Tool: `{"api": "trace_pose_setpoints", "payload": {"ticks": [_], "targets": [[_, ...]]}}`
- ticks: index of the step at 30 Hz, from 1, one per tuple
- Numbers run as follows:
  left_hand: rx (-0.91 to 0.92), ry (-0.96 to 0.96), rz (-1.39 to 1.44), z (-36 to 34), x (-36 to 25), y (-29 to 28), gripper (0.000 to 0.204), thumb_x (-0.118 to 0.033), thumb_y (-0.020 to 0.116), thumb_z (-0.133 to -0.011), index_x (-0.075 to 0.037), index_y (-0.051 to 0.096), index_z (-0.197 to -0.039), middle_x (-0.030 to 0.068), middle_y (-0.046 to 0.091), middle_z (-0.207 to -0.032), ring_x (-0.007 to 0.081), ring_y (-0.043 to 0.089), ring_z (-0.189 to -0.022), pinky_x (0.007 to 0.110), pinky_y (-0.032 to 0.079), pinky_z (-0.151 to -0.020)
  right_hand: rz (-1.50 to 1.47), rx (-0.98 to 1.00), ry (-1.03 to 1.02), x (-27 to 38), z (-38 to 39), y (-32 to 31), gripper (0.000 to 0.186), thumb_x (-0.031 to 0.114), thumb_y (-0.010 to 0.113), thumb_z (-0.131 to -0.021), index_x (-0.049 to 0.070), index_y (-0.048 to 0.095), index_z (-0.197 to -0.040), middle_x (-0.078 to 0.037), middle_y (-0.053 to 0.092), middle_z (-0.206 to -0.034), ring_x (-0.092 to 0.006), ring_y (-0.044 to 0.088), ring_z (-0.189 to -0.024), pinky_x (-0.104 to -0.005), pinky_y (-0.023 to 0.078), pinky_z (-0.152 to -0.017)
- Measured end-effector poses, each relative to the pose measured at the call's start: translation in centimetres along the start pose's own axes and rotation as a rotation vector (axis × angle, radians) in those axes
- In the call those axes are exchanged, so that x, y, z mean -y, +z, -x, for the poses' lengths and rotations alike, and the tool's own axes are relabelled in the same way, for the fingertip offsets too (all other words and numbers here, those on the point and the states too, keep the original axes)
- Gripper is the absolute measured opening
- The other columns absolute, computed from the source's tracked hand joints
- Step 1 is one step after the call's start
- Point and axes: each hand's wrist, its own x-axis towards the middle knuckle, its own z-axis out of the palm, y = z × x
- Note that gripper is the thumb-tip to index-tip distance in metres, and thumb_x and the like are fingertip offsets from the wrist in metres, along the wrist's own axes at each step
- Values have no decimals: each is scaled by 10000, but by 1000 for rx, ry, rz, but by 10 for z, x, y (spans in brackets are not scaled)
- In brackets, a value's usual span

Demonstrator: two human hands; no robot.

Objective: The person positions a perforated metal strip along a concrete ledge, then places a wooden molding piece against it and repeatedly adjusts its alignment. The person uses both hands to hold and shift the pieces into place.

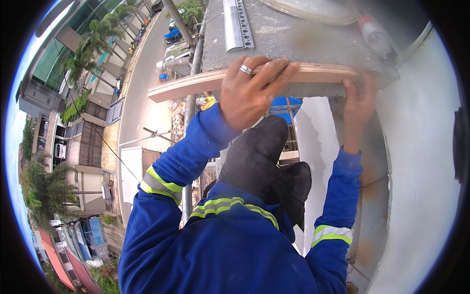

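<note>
A long, narrow plywood strip (191, 84) lies along the near edge of a grey concrete ledge (274, 36). Its left end sticks out past the ledge over the street side. My left hand (249, 90), with a ring on one finger, grips the strip near its middle, fingers bent over the top edge. At the strip's right end, my right hand (360, 100) holds it with the thumb on the near face; its other fingers are partly blurred. Beyond my left hand, a perforated metal trim piece (237, 24) lies on the ledge.
A pale round rim (313, 14) and a blurred bottle-like object (374, 36) sit at the back of the ledge. A white wall (426, 161) rises on the right. Scaffold pipes (190, 112) stand on the left, high above a street (142, 103). My dark-clad legs (254, 152) are below.
</note>
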Motion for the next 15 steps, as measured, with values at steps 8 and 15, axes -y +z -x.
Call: {"api": "trace_pose_setpoints", "payload": {"ticks": [8,15], "targets": [[-1,59,-18,-1,4,0,569,-123,663,-698,-138,687,-1267,7,645,-1173,201,593,-989,362,496,-816,-15,5,7,0,-1,1,330,44,728,-905,29,640,-1223,-68,602,-1212,-128,636,-889,-257,535,-774],[6,-16,-15,-3,-1,-2,633,-15,736,-642,-214,712,-1243,-59,693,-1168,180,620,-975,330,485,-835,14,12,55,2,2,-1,315,72,728,-910,55,652,-1216,-54,592,-1180,-128,625,-915,-264,541,-785]]}}
